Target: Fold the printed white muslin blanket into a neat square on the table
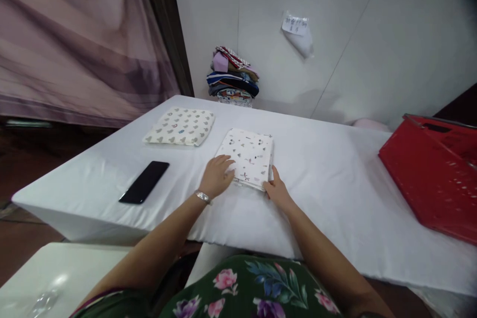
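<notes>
A folded white cloth [249,156] with small dark and coloured prints lies flat on the white-covered table, straight in front of me. My left hand [217,176] rests at its near left corner, fingers stretched out and the fingertips on the fabric. At the near right corner, my right hand [276,190] pinches the edge, the thumb on top and one finger along the right side; its other fingers are hidden. Farther left lies a second folded cloth [181,127], cream with grey prints, apart from both hands.
A black phone [144,182] lies on the white tablecloth [328,174] to the left. A red plastic basket [436,179] stands at the right end. Behind the table's far edge rises a stack of folded fabrics [233,77] by the wall. A white stool [63,278] is at lower left.
</notes>
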The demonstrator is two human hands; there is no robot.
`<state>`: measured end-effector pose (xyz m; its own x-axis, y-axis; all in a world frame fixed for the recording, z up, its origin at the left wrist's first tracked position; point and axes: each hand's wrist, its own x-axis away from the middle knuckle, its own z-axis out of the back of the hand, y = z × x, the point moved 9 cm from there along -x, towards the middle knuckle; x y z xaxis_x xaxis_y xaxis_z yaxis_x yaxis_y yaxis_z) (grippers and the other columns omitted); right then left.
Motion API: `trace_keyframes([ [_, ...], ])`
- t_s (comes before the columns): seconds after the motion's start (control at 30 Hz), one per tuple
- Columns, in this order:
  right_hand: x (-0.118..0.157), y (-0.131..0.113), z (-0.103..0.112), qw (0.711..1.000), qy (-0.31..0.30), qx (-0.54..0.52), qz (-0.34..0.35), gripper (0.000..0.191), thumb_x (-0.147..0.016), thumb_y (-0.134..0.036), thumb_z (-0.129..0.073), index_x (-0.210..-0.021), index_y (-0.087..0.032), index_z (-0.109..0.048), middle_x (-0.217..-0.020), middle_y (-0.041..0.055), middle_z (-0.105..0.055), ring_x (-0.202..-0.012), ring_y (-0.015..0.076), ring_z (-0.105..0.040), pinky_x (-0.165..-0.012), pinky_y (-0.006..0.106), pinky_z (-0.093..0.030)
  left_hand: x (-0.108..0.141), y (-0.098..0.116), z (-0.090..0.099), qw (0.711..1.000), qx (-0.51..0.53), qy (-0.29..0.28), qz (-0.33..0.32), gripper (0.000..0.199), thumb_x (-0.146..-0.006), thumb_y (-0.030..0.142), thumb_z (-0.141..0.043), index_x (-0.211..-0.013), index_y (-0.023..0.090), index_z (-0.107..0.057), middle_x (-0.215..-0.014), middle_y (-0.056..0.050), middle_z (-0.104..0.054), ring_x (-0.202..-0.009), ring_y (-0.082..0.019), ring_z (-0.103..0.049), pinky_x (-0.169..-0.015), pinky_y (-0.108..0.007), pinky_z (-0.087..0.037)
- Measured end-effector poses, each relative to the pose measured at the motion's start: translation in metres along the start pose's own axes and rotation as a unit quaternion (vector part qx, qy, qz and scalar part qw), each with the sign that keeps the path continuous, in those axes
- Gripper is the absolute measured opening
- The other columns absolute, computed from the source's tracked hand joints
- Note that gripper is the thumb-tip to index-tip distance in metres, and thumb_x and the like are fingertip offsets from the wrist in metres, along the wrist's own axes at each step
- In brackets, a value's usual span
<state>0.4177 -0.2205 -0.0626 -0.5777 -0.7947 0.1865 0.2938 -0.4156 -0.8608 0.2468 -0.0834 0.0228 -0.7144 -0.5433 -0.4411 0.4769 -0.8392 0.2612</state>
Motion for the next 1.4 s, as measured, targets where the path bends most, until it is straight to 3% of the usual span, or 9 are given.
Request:
trace_keyframes([
  [0.2,0.009,-0.014,0.004,0.99,-0.018,0.142,0.005,0.074,-0.082,-0.03,-0.042,-0.144,-0.018,-0.004,-0.068,0.0011,-0.063,-0.059,0.0168,-0.057,-0.059,0.026,-0.042,0.0,-0.01,-0.047,0.992,-0.083,-0.095,0.021,0.05,-0.085,0.05,-0.036,-0.123,0.021,-0.05,-0.137,-0.008,-0.042,-0.13,-0.027,-0.031,-0.103,-0.048,-0.026],
  [0.33,0.018,-0.04,0.008,0.942,-0.01,0.335,0.026,0.065,-0.084,-0.029,-0.038,-0.143,-0.014,-0.016,-0.087,0.0113,-0.066,-0.079,0.0246,-0.06,-0.069,0.035,-0.043,0.004,-0.016,-0.053,0.99,-0.101,-0.097,0.018,0.054,-0.086,0.051,-0.031,-0.127,0.02,-0.047,-0.139,-0.007,-0.039,-0.131,-0.026,-0.028,-0.104,-0.047,-0.024],
  [0.53,0.02,-0.125,-0.013,0.896,0.054,0.337,0.285,0.053,-0.088,-0.032,-0.032,-0.137,-0.012,-0.03,-0.143,0.0118,-0.03,-0.132,0.0213,-0.025,-0.104,0.036,-0.025,0.004,-0.009,-0.047,0.99,-0.108,-0.087,0.023,0.052,-0.086,0.049,-0.031,-0.126,0.019,-0.048,-0.139,-0.009,-0.04,-0.131,-0.027,-0.029,-0.105,-0.047,-0.021],
  [0.67,-0.02,-0.088,-0.035,0.911,-0.031,0.37,0.181,0.069,-0.085,-0.053,-0.035,-0.139,-0.011,-0.027,-0.148,0.0123,-0.016,-0.137,0.0242,-0.007,-0.108,0.044,-0.01,0.007,-0.01,-0.048,0.99,-0.102,-0.094,0.03,0.052,-0.086,0.048,-0.032,-0.127,0.021,-0.047,-0.14,-0.007,-0.039,-0.132,-0.025,-0.027,-0.106,-0.046,-0.021],
  [0.83,-0.034,-0.048,-0.038,0.91,-0.025,0.39,0.135,0.075,-0.084,-0.06,-0.028,-0.141,-0.011,-0.024,-0.149,0.0114,-0.01,-0.137,0.0234,-0.001,-0.108,0.046,-0.001,0.008,-0.014,-0.049,0.986,-0.085,-0.135,0.043,0.052,-0.085,0.049,-0.033,-0.128,0.024,-0.045,-0.143,-0.004,-0.034,-0.134,-0.024,-0.023,-0.107,-0.045,-0.019],
  [0.97,-0.03,-0.048,-0.04,0.906,-0.032,0.4,0.134,0.077,-0.084,-0.063,-0.024,-0.14,-0.011,-0.025,-0.149,0.0122,-0.01,-0.137,0.0249,-0.002,-0.107,0.048,0.002,-0.008,-0.02,-0.05,0.97,-0.055,-0.222,0.078,0.056,-0.082,0.055,-0.036,-0.127,0.023,-0.046,-0.142,-0.006,-0.036,-0.132,-0.026,-0.027,-0.104,-0.048,-0.024],
  [1.1,-0.048,-0.077,-0.037,0.901,-0.013,0.405,0.153,0.077,-0.084,-0.063,-0.023,-0.14,-0.01,-0.025,-0.149,0.0131,-0.011,-0.137,0.0261,-0.003,-0.107,0.046,0.001,-0.052,-0.017,-0.041,0.984,-0.068,-0.156,0.053,0.059,-0.083,0.056,-0.032,-0.13,0.021,-0.043,-0.145,-0.008,-0.03,-0.134,-0.026,-0.021,-0.107,-0.048,-0.019],
  [1.23,-0.094,-0.105,-0.022,0.896,0.051,0.402,0.181,0.074,-0.087,-0.058,-0.021,-0.142,-0.009,-0.019,-0.15,0.011,-0.005,-0.137,0.0224,0.001,-0.108,0.04,0.0,-0.076,-0.031,-0.07,0.978,-0.086,-0.178,0.064,0.067,-0.083,0.059,-0.027,-0.137,0.019,-0.032,-0.149,-0.007,-0.018,-0.137,-0.026,-0.01,-0.108,-0.05,-0.012],
  [1.4,-0.144,-0.068,-0.014,0.91,0.039,0.406,0.079,0.078,-0.085,-0.059,-0.024,-0.141,-0.005,-0.021,-0.149,0.0136,-0.008,-0.137,0.0254,-0.002,-0.107,0.042,-0.003,-0.065,-0.057,-0.106,0.96,-0.066,-0.252,0.106,0.078,-0.08,0.067,-0.013,-0.142,0.02,-0.02,-0.15,-0.003,-0.006,-0.138,-0.025,-0.002,-0.108,-0.05,-0.014],
])
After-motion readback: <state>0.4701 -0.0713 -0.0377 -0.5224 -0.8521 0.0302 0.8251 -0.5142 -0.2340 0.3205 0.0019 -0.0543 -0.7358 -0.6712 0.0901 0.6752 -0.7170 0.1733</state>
